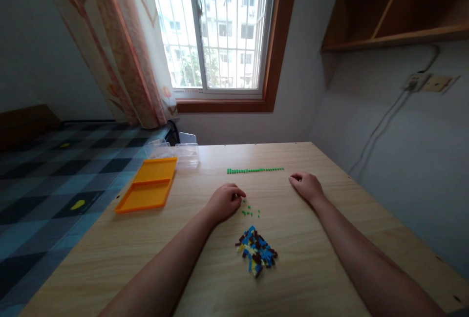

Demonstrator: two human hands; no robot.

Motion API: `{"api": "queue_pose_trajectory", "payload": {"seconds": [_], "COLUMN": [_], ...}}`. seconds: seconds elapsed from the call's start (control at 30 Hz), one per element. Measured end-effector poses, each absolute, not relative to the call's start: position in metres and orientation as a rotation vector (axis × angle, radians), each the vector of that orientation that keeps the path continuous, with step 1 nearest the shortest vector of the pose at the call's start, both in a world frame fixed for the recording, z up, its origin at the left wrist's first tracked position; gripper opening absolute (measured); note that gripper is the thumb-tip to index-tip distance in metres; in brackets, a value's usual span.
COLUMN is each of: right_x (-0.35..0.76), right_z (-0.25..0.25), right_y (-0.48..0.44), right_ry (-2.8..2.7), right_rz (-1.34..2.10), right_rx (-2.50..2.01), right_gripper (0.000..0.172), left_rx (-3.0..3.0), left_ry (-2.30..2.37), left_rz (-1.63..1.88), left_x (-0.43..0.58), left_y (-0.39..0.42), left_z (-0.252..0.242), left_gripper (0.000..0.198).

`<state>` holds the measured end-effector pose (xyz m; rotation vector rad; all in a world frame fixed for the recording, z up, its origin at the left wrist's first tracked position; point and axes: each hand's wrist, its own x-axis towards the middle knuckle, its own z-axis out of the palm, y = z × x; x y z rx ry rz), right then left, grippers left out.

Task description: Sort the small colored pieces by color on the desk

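Observation:
My left hand [227, 202] rests on the table beside a few small loose green pieces [248, 213]. Its fingers are curled together, with one green piece just by the fingertips; whether something sits between them is hidden. Further right, my right hand [308, 187] lies with fingers drawn into a pinch, close to the right end of a long row of small green pieces [252, 170]. What that pinch contains is too small to make out. Nearer to me is a mixed pile of blue, dark brown and yellow building bricks [256, 251].
An orange two-part tray [146, 194] lies at the table's left edge. Behind it stand clear plastic boxes [187, 155]. A checkered bed [54, 195] borders the wooden table [304, 268] on the left; a wall with a cable [377, 131] is on the right.

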<state>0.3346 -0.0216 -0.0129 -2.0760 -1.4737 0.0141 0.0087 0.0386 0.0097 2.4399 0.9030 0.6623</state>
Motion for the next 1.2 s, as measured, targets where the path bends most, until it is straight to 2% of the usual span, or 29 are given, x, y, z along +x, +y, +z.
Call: {"api": "queue_pose_trajectory", "payload": {"seconds": [0.3,0.8,1.2], "right_x": [0.34,0.365,0.351], "right_z": [-0.014,-0.021,-0.024], "right_y": [0.016,0.031,0.033], "right_ry": [-1.239,-1.437,-1.387], "right_rz": [-0.117,-0.042,0.008], "right_rx": [-2.319,-2.099,-2.149], "right_gripper": [0.028,0.026,0.029], "left_rx": [2.443,2.409,2.386], "left_ry": [0.927,0.941,0.933], "left_rz": [0.662,0.638,0.623], "left_x": [0.009,0.008,0.009], "left_y": [0.04,0.04,0.039], "left_z": [0.008,0.009,0.015], "left_gripper": [0.027,0.025,0.023]}}
